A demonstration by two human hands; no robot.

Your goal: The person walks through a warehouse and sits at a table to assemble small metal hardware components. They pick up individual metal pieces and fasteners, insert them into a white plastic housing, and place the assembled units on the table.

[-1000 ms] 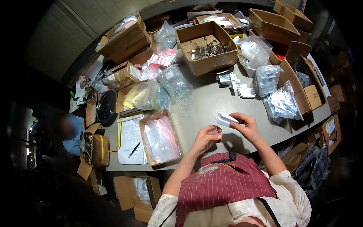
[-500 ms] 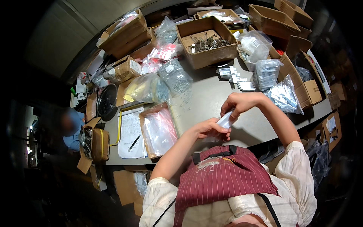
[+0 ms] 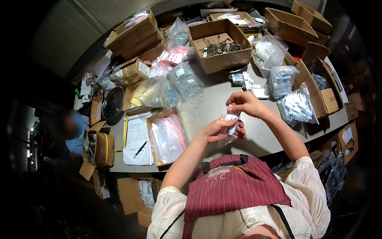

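Note:
Above the near edge of the grey table (image 3: 207,107), both my hands hold a small clear plastic bag (image 3: 227,133). My left hand (image 3: 219,130) grips the bag from the left side and below. My right hand (image 3: 243,104) pinches a small white part (image 3: 231,117) at the bag's top opening. The bag hangs in the air, apart from the tabletop. What lies inside the bag is too small to tell.
An open cardboard box of metal parts (image 3: 219,44) stands at the back. Bags of white parts (image 3: 296,106) lie to the right, a shallow box of clear bags (image 3: 166,137) and a paper with a pen (image 3: 137,140) to the left. Another person (image 3: 73,129) sits far left.
Both hands have risen from the table's near edge with the small bag. My right hand has moved to the bag's top, holding a white part there.

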